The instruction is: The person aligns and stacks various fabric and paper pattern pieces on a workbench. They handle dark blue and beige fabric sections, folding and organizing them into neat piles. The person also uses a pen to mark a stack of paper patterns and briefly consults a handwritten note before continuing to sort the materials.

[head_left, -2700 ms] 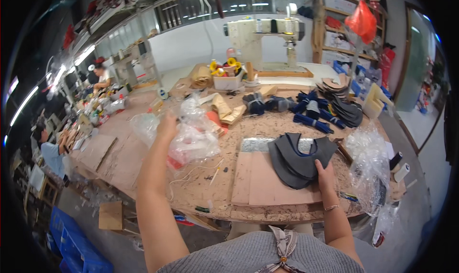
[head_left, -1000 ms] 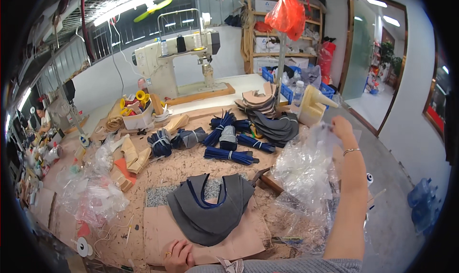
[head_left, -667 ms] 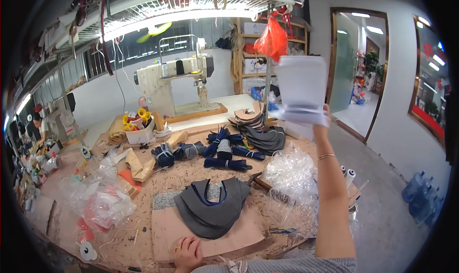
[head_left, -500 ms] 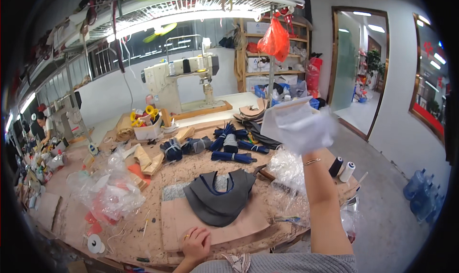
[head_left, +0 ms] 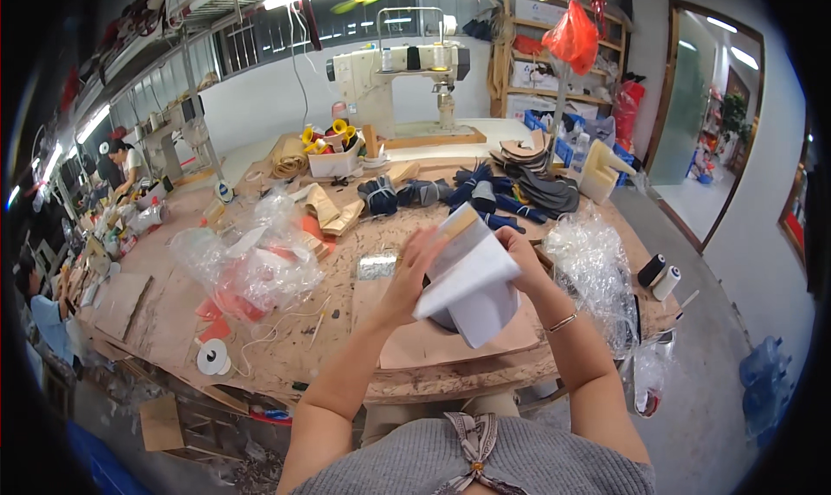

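Note:
In front of my chest, both hands hold a bundle of white paper sheets [head_left: 472, 274], folded or bent open over the table. My left hand [head_left: 409, 274] grips its left edge, with the fingers along the upper side. On the right edge my right hand [head_left: 525, 263] is closed round the paper, a bracelet on its wrist. A yellowish strip shows at the top of the sheets. Below lies a tan board [head_left: 394, 343]; the dark grey cut piece on it is almost wholly hidden by the paper and hands.
Behind are bundled navy strips [head_left: 472, 187], a stack of dark cut pieces [head_left: 545, 190] and a sewing machine [head_left: 381, 84]. Clear plastic bags lie at left [head_left: 260, 252] and right [head_left: 593, 248]. Thread cones [head_left: 666, 283] stand at the right edge. Other people sit far left.
My right hand has brought the white paper from the far right to the middle. My left hand has risen from the board to the paper. The view has shifted.

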The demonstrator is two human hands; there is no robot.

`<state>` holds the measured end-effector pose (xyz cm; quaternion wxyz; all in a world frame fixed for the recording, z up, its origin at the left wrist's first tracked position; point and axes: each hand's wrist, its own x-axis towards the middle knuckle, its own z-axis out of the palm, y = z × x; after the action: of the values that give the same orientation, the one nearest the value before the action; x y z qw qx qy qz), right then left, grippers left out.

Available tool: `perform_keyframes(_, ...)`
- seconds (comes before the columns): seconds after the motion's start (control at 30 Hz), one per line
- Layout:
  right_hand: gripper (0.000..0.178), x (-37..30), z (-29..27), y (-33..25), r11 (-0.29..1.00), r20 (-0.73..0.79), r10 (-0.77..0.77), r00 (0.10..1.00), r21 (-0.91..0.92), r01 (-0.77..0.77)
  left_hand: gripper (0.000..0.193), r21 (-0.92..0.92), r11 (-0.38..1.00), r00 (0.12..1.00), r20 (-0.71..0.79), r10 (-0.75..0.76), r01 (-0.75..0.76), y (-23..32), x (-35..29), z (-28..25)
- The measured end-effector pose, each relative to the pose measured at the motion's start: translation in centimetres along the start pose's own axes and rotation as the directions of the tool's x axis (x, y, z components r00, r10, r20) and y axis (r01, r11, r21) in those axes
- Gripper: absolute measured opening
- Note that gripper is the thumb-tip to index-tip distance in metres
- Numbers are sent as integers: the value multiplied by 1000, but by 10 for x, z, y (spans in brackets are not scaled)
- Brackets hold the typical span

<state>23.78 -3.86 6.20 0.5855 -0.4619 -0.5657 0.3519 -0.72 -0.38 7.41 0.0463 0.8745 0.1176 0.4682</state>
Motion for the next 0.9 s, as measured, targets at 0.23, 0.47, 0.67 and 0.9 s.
perform_keyframes(0.23, 22, -31, 44, 20, 937, 133, 283, 950, 172, -304, 57, -794, 131, 465, 205, -861, 594, -70, -43, 8)
perform_keyframes(0.47, 25, -31, 88, 78, 948, 7, 300, 954, 109, -298, 42, -871, -308, 389, 454, -802, 382, -111, -75, 24)
perform_keyframes(0.67, 42, 3, 91, 69, 991, -151, 135, 979, 21, -134, 25, -919, -18, 488, 225, -843, 393, -113, -81, 34)
perform_keyframes(0.9, 14, 18, 101, 78, 983, -386, -101, 917, -182, 31, 32, -927, -88, 351, 225, -909, 365, -128, -92, 41)
